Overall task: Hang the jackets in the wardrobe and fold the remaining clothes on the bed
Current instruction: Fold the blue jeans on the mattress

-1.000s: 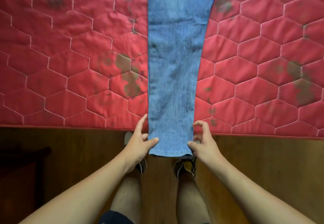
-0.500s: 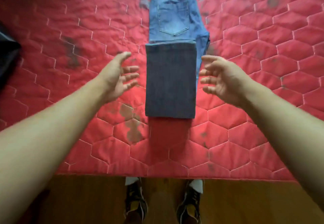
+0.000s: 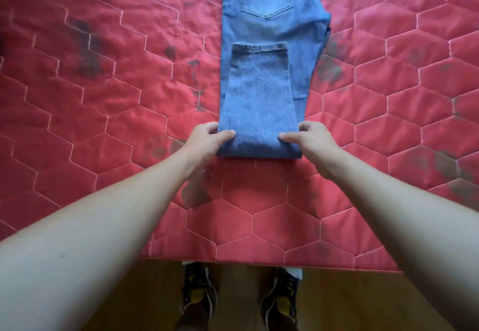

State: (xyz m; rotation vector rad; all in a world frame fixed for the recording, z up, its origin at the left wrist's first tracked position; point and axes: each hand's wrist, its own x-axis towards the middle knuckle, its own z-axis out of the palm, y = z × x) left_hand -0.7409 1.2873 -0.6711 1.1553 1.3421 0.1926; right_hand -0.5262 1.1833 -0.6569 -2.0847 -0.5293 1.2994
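This looks like a bedroom in a home, though little of the room shows. A red mattress (image 3: 103, 113), quilted in hexagons and marked with dark stains, fills most of the view. Blue jeans (image 3: 259, 102) lie partly folded on the mattress. Below its near edge runs a brown wooden floor (image 3: 350, 304), where the person's shoes (image 3: 199, 292) stand.

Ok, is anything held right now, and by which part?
The jeans: left hand and right hand each grip one end of the near folded edge.
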